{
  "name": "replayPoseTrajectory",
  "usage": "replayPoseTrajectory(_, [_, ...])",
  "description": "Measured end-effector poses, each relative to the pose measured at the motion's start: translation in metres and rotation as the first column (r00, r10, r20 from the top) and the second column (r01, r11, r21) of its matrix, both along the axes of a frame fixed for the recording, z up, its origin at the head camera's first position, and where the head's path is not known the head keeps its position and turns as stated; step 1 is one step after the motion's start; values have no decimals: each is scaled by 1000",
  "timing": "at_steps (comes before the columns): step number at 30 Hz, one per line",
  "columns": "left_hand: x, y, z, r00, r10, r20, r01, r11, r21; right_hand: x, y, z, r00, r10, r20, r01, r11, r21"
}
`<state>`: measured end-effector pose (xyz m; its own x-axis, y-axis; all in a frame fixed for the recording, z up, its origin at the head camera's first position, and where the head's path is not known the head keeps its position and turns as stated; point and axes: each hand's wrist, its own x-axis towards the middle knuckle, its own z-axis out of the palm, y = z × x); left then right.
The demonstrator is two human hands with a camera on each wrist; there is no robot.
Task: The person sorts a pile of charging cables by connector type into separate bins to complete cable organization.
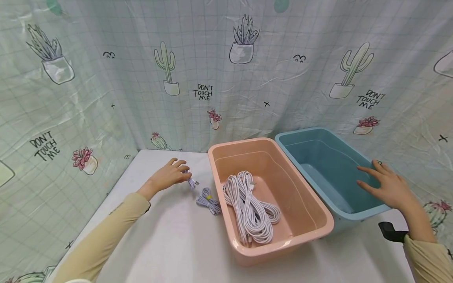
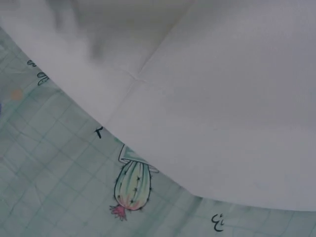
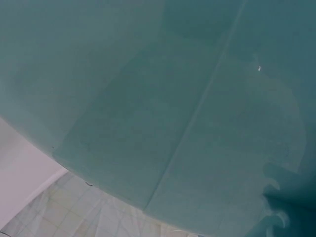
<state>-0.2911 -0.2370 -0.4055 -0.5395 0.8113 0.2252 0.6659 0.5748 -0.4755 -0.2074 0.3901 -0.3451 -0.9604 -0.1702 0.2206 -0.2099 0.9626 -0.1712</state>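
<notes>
My left hand (image 1: 171, 173) pinches a small bundled cable (image 1: 192, 183) over the white table, and its plug end pokes out below the fingertips. Just right of it lies another coiled cable (image 1: 208, 201), grey with a yellow tie, beside the peach bin (image 1: 283, 245). Several white cable coils (image 1: 253, 214) are heaped on the left side of that bin. Over the right edge of the blue bin (image 1: 348, 215) hovers my right hand (image 1: 391, 186), fingers spread and holding nothing. The bin's blue-green wall (image 3: 138, 108) fills most of the right wrist view.
The two bins stand side by side on the white table (image 1: 170, 243). A curtain (image 1: 226, 78) printed with cacti hangs behind and along both sides. In the left wrist view, the tabletop (image 2: 222, 108) meets the curtain (image 2: 74, 163).
</notes>
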Motion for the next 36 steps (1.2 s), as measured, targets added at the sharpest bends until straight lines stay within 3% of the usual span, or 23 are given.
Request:
replayPoseTrajectory(10, [7, -9, 33, 993, -18, -113, 28, 995, 94, 1, 0, -2, 1000, -4, -7, 4, 1000, 3])
replayPoseTrajectory(21, [14, -10, 68, 968, -61, -244, 96, 986, 133, 0, -1, -1, 1000, -1, 10, 1, 1000, 0])
replayPoseTrajectory(28, [17, -2, 92, 940, -106, -325, 161, 976, 147, -1, 0, 0, 1000, 6, 16, -6, 1000, -3])
replayPoseTrajectory(36, [21, 21, 115, 923, -150, -354, 203, 972, 116, -1, 0, 0, 1000, 8, 11, -8, 1000, -4])
